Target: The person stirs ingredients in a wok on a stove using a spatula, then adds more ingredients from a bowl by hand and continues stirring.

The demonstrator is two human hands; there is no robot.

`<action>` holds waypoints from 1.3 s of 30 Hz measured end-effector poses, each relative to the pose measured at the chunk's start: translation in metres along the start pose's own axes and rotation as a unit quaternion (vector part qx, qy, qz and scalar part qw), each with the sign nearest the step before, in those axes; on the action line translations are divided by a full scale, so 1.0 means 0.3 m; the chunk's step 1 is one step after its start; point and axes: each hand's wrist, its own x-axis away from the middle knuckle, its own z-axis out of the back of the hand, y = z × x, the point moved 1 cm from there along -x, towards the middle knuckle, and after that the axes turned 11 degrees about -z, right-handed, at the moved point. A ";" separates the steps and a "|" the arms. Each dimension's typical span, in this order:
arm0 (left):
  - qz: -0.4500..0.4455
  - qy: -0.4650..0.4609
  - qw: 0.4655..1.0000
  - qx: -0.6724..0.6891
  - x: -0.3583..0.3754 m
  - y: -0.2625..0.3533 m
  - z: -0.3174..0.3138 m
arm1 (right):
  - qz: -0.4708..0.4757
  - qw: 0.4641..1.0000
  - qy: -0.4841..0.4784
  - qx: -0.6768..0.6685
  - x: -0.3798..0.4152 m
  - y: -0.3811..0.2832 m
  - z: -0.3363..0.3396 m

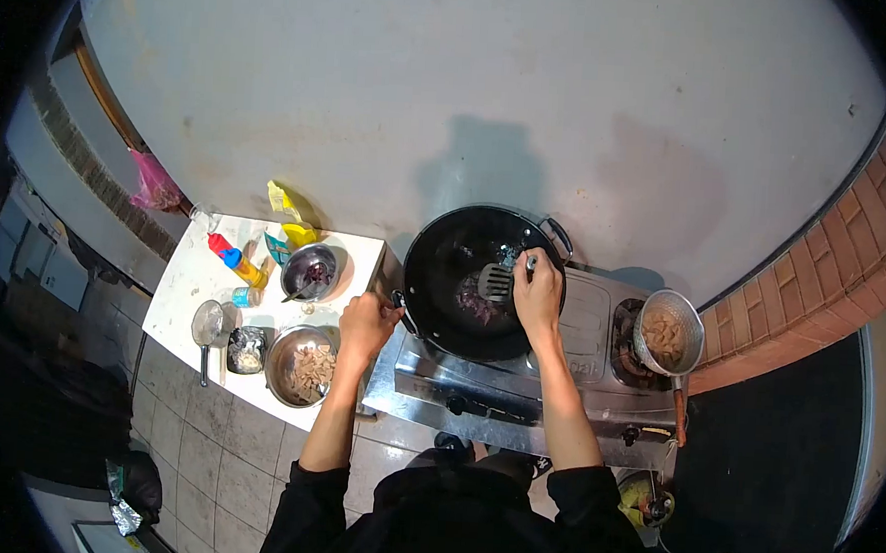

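Observation:
A large black wok [455,247] sits on the left side of the gas stove [586,324], with a small heap of chopped purplish pieces [474,303], like red onion, at its bottom. My right hand [537,299] is closed around the handle of a slotted spatula [496,283], whose head is down beside the pieces. At the wok's left side handle [407,315], my left hand [366,325] has its fingers closed on the grip.
A colander of pale pieces [663,333] rests on the right burner. On the white table [187,293] at left stand a steel bowl of cut meat-like pieces [310,370], a smaller bowl of dark food [310,272], a strainer [207,326], a foil-lined dish [247,350] and several bottles [248,268].

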 end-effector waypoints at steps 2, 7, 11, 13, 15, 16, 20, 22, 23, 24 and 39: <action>0.002 0.013 1.000 0.007 -0.003 -0.006 -0.004 | -0.013 0.999 0.028 0.024 -0.002 -0.005 0.019; -0.011 0.020 1.000 0.001 -0.006 -0.025 -0.016 | -0.038 0.996 0.074 -0.005 -0.022 0.024 0.023; 0.013 -0.004 1.000 0.000 -0.016 -0.013 -0.001 | -0.066 0.995 0.079 0.006 -0.027 -0.005 0.065; -0.002 0.006 1.000 0.005 -0.015 -0.034 -0.013 | -0.089 0.992 0.090 0.021 -0.036 -0.028 0.116; -0.015 0.016 1.000 0.007 -0.011 -0.034 -0.016 | -0.097 0.992 0.078 0.034 -0.053 -0.075 0.158; -0.012 0.020 1.000 0.012 -0.008 -0.022 -0.006 | -0.106 0.991 0.067 0.045 -0.062 -0.084 0.165; -0.029 0.036 0.999 0.009 0.006 -0.017 -0.001 | -0.027 0.997 0.043 0.052 -0.081 -0.040 0.128; -0.019 0.026 0.999 0.021 0.001 -0.022 -0.006 | -0.066 0.996 0.009 0.066 -0.078 -0.033 0.113; -0.011 0.013 0.999 0.032 0.003 -0.025 -0.009 | -0.051 0.996 0.022 0.074 -0.077 -0.007 0.095; -0.009 0.013 0.999 0.031 0.007 -0.026 -0.012 | -0.037 0.995 0.036 0.081 -0.075 -0.003 0.084; -0.025 0.013 1.000 -0.010 0.007 -0.009 -0.001 | -0.059 0.995 -0.066 0.043 -0.035 -0.088 0.181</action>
